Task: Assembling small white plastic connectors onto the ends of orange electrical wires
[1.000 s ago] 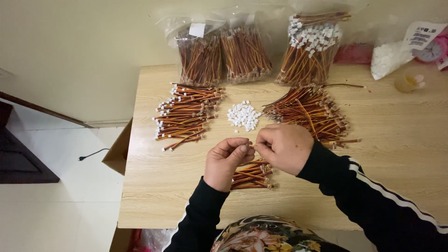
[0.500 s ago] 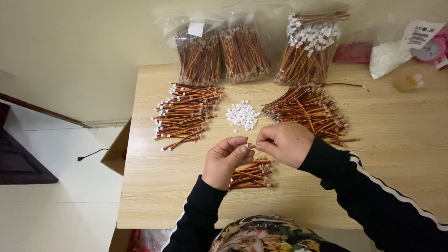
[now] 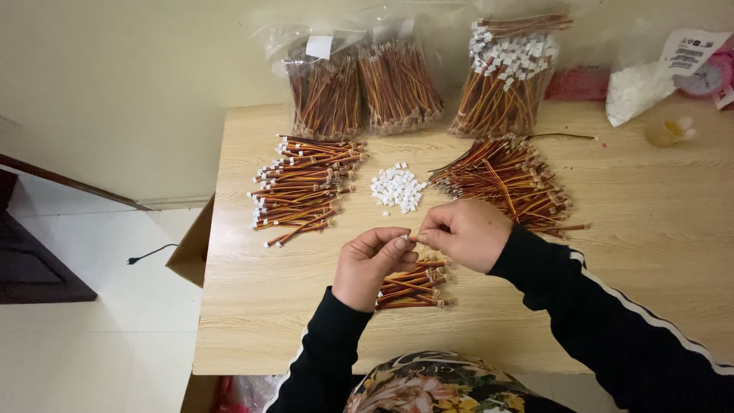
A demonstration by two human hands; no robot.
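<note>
- I logged both hands raised just above the wooden table (image 3: 657, 252), meeting on the near side of the small heap of white connector housings (image 3: 397, 187), which I took as my landmark.
- Left hand (image 3: 372, 266): thumb and forefinger were pinched nearly closed on something tiny and pale at the tips, probably one housing; too small for me to be sure.
- Right hand (image 3: 468, 233): fingers were curled tight and pinched against the left fingertips. I judged it held a wire end, though the hand hid the wire, so I could not confirm it.
- The two pinches met tip to tip, a hold that suits lining up two very small parts.
- Short bundle of orange-brown wire leads (image 3: 413, 283): it lay on the near side of the heap, directly under the hands, within easy drop of either.
- Pile of leads with white ends (image 3: 302, 187): left of the heap, ends roughly aligned, apparently kept apart as its own batch.
- Looser fan of leads (image 3: 508, 180): right of the heap, close to the right hand's reach.
- Clear bags of more leads (image 3: 363, 88) stood beyond the heap against the wall, well apart from the hands, like stock.
</note>
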